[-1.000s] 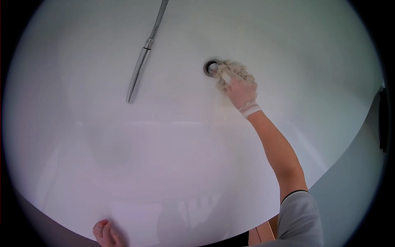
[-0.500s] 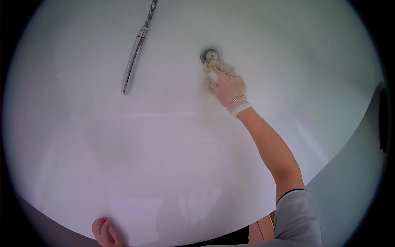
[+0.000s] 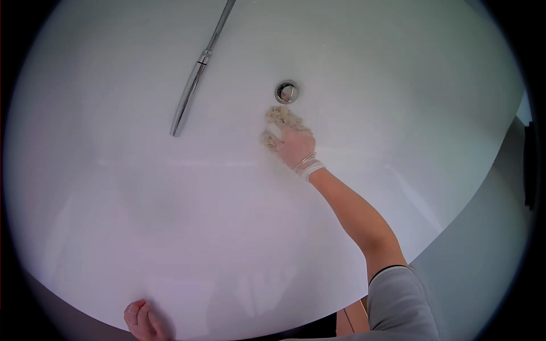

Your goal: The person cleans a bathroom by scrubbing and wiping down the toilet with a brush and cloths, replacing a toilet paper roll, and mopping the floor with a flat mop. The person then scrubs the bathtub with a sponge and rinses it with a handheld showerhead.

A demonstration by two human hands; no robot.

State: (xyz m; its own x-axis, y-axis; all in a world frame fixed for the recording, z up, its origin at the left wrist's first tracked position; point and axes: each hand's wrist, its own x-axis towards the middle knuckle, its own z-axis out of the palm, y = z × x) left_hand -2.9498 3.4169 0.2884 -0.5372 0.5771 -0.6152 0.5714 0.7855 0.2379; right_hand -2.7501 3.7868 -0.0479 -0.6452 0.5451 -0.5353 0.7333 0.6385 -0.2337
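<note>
In a thin clear glove, my right hand is closed on a shaggy beige scrubber with a white part showing beside the thumb. The scrubber lies against the white inner surface of the bathtub, just below the round chrome drain and apart from it. At the bottom left, my left hand is at the tub's near rim with its fingers curled over; the lower part of this hand is cut off by the frame.
A slim chrome hand shower lies in the tub left of the drain, its metal hose running up out of view. The tub's curved edge passes along the right side and bottom. A dark object stands beyond it at right.
My right hand has drawn the scrubber down and left, away from the drain, which is now fully uncovered. The left hand stays at the rim. The view has shifted slightly.
</note>
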